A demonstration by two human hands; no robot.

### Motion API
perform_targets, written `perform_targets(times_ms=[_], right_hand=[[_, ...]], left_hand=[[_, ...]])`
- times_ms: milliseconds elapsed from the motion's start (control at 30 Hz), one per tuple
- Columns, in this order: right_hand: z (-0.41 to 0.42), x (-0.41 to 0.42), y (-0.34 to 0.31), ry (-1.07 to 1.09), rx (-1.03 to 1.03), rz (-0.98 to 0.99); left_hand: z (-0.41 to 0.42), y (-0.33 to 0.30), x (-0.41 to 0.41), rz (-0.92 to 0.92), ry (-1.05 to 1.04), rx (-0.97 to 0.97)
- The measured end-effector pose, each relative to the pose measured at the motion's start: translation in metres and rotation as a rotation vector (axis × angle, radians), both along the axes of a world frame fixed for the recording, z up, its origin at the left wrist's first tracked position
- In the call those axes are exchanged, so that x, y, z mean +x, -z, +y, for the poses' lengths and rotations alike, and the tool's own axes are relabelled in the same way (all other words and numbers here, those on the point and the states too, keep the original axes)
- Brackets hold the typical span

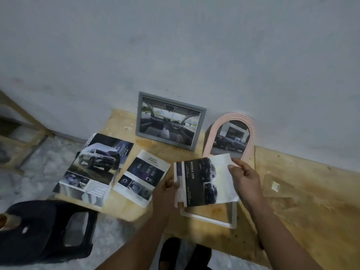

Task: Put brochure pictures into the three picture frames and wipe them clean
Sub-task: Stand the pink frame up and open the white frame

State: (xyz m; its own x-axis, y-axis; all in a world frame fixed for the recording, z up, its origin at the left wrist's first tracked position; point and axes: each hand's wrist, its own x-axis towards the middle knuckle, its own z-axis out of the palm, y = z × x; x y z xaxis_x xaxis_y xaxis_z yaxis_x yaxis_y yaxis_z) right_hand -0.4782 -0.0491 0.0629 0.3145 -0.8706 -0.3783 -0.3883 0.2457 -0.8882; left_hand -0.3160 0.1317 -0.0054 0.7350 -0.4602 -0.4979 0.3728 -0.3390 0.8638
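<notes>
Head view: left hand [165, 189] pinches left edge of brochure picture [204, 182], fingers curled round it together with pale backing board [178, 193]. Right hand [246, 178] grips picture's right side, thumb on top. Picture reads "DOUBLE CAB", held just above white frame [232, 217] lying flat on wooden table [311, 191]. Far: grey frame [139, 114] with car interior, pink arched frame [251, 137] with pickup, both leaning on wall. Left: open brochure [93, 168]; loose page [142, 177] headed "SAFETY". Right: clear sheet [280, 190] flat on table.
</notes>
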Motion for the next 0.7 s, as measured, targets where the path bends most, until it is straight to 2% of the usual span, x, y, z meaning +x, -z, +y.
perform_targets(times_ms=[167, 267, 367, 467, 600, 700], right_hand=[[0.031, 0.106, -0.005, -0.520, 0.155, 0.062], [0.055, 0.180, 0.012, -0.755, -0.013, 0.132], [0.083, 0.256, 0.019, -0.872, -0.156, 0.161], [0.108, 0.319, 0.023, -0.905, -0.185, 0.190], [0.123, 0.390, 0.068, -1.043, -0.302, 0.251], [0.130, 0.416, 0.107, -1.207, -0.299, 0.354]], left_hand=[[0.055, -0.013, 0.072, 0.029, -0.505, -0.009], [0.093, -0.014, 0.109, 0.019, -0.704, -0.037], [0.123, -0.011, 0.141, -0.025, -0.784, -0.013], [0.142, 0.004, 0.171, -0.051, -0.831, 0.052], [0.154, 0.029, 0.202, -0.076, -0.844, 0.107], [0.161, 0.049, 0.212, -0.063, -0.837, 0.187]])
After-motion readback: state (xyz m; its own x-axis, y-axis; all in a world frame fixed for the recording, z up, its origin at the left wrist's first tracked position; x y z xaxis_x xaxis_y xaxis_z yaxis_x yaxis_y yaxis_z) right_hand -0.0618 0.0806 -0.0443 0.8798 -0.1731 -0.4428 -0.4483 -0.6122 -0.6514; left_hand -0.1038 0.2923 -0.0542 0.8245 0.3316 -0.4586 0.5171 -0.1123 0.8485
